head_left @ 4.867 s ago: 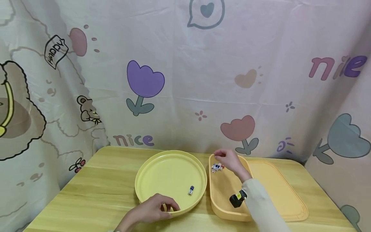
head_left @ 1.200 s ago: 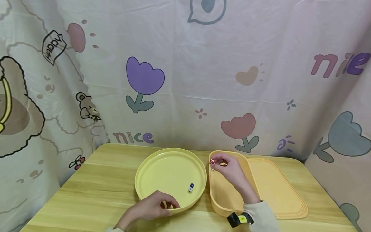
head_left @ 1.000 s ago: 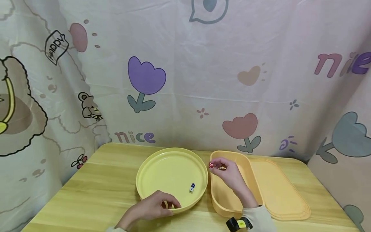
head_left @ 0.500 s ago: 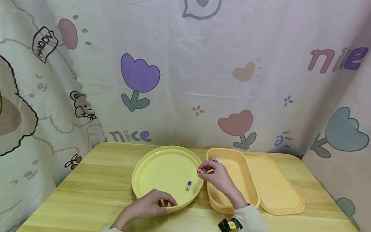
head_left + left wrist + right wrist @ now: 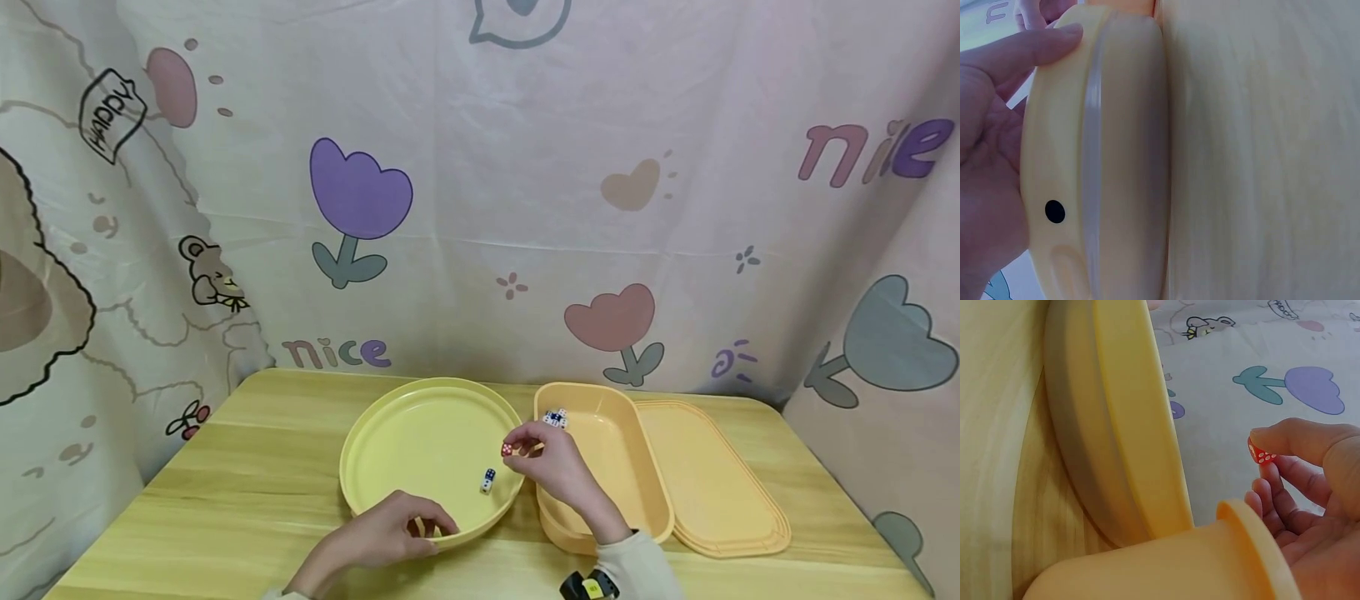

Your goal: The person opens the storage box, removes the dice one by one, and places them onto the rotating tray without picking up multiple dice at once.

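Note:
My right hand (image 5: pixel 558 467) pinches a red die (image 5: pixel 507 449) between thumb and fingertips, over the right rim of a round yellow tray (image 5: pixel 420 442). White pips show on the red die (image 5: pixel 1261 452) in the right wrist view. On the tray, a blue die (image 5: pixel 491 474) and a white die (image 5: pixel 486 487) lie end to end, in line. My left hand (image 5: pixel 390 531) grips the tray's near rim, thumb against the outer wall (image 5: pixel 1054 144), fingers reaching inside.
Right of the tray stands an orange rectangular bin (image 5: pixel 611 458) with several white and blue dice (image 5: pixel 556 418) at its far left corner. A flat orange lid (image 5: pixel 723 483) lies beside it on the wooden table (image 5: pixel 225 483). A patterned curtain (image 5: pixel 465 183) hangs behind.
My right hand has picked the red die out of the bin and carried it left to the tray's edge. The left hand keeps its hold; the two dice on the tray stay put.

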The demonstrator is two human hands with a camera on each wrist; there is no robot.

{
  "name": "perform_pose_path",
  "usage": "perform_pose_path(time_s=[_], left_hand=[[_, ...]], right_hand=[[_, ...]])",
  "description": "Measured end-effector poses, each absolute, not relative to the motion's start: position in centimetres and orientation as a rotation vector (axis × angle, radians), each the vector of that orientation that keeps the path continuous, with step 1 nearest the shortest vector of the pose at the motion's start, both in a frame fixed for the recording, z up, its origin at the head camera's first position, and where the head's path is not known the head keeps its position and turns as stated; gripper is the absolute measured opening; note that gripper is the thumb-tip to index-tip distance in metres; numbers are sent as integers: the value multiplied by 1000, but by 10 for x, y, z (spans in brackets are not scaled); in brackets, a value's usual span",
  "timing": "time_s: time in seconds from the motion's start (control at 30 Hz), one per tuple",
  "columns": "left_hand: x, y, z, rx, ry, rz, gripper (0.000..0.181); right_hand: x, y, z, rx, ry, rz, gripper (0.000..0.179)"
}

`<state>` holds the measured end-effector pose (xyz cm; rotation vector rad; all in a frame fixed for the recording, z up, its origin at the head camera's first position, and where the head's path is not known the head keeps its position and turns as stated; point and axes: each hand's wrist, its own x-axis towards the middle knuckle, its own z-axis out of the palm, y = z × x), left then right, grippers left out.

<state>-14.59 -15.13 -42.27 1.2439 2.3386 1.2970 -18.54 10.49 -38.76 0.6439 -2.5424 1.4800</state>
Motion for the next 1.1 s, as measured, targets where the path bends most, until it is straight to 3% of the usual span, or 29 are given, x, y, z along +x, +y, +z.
perform_pose_path(time_s=[1.1], left_hand=[[-146,-151,-423,1265,2365,1278,20]], right_hand=[[-187,108,-390,626,-2604,1382,20]])
